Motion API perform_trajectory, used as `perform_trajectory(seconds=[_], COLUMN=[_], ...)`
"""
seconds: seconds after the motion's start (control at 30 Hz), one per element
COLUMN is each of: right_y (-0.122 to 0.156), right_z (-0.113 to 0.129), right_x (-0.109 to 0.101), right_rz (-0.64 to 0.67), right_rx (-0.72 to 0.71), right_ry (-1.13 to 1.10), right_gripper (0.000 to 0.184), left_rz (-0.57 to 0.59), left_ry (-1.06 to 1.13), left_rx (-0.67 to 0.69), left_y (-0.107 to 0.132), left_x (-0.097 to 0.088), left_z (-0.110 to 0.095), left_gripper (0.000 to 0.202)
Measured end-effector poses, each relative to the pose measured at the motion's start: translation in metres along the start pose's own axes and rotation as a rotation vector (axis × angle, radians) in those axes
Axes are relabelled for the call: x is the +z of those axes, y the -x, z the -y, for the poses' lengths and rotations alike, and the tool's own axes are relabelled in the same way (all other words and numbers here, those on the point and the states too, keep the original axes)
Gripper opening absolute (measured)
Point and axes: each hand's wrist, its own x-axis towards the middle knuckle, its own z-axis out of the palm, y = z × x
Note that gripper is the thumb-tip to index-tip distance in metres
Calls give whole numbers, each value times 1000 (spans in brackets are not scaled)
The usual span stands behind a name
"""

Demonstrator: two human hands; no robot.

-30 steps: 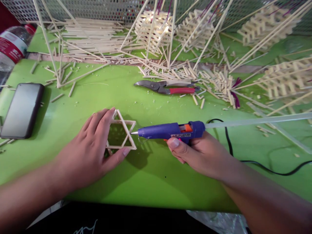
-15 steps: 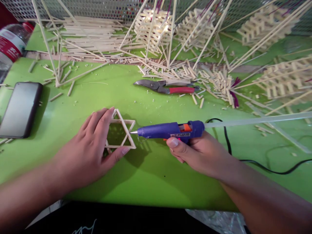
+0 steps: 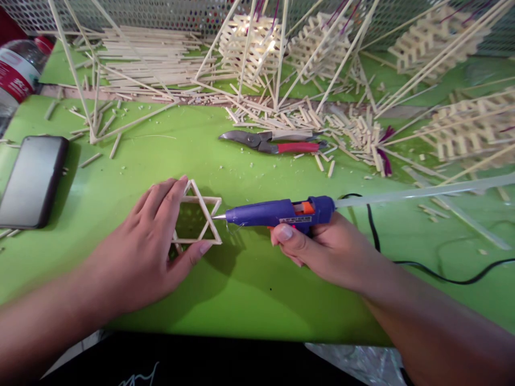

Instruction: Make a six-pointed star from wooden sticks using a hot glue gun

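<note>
Left hand (image 3: 139,246) clamped on pale wooden-stick star frame (image 3: 206,212); right hand (image 3: 322,249), apart, grips blue hot glue gun (image 3: 265,213), metal nozzle (image 3: 218,217) just beside frame; open room toward front edge of green tabletop (image 3: 257,316).

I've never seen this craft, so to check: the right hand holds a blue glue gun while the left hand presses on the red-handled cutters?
No: the head view shows the left hand on a small stick star; the red-handled cutters lie farther up the table. The right hand does hold the blue glue gun.
</note>
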Motion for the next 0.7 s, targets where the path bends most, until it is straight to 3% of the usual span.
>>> perform_trajectory(seconds=[0.2,0.4,0.53,0.7], right_y=[1,0,0,0], right_z=[-1,12,8,4], right_x=[0,4,5,3], right_rz=[14,17,-69,-37], right_rx=[20,-130,-112,-52], right_ry=[-61,-506,-431,-335], right_gripper=[75,62,59,68], left_rz=[7,28,30,-1], left_ry=[-29,-18,8,22], left_rx=[-5,-42,-35,-14], left_y=[-1,-1,1,5], left_x=[-3,-4,-5,-3], left_z=[-3,-3,-1,2], left_gripper=[88,88,90,102])
